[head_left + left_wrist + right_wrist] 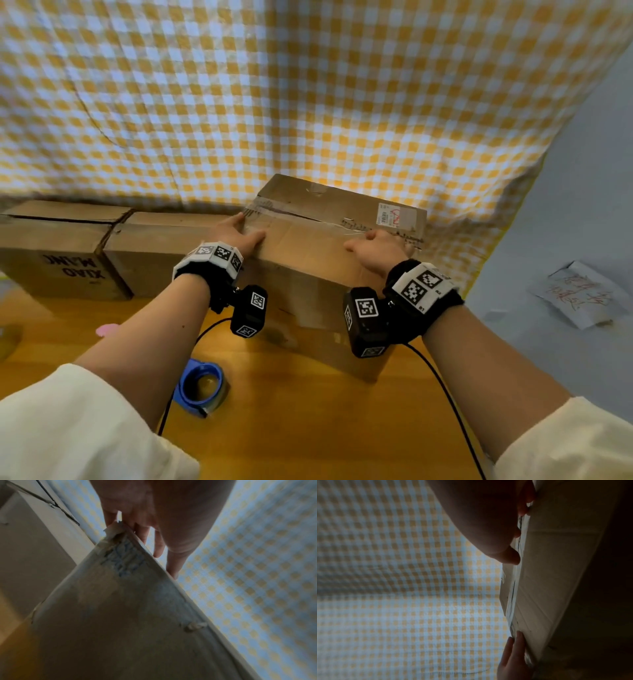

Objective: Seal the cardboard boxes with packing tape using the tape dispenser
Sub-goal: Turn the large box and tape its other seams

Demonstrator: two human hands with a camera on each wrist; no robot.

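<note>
A worn cardboard box [308, 270] stands on the wooden table [308, 428], turned at an angle, with a shipping label and old tape scraps along its top seam. My left hand [239, 233] lies flat on the left end of the top flaps, with its fingers [142, 534] stretched along the seam over the box [120, 615]. My right hand [380, 246] presses the right end of the top, and its fingertips [510, 557] touch the flap of the box [556, 574]. The blue tape dispenser [200, 385] lies on the table near my left forearm, held by neither hand.
Two more cardboard boxes [58, 253] [161, 246] stand side by side at the left, against a yellow checked cloth [308, 102] that hangs behind. Black cables [445, 394] run from the wrist cameras across the table. A sheet of paper [579, 294] lies on the floor at the right.
</note>
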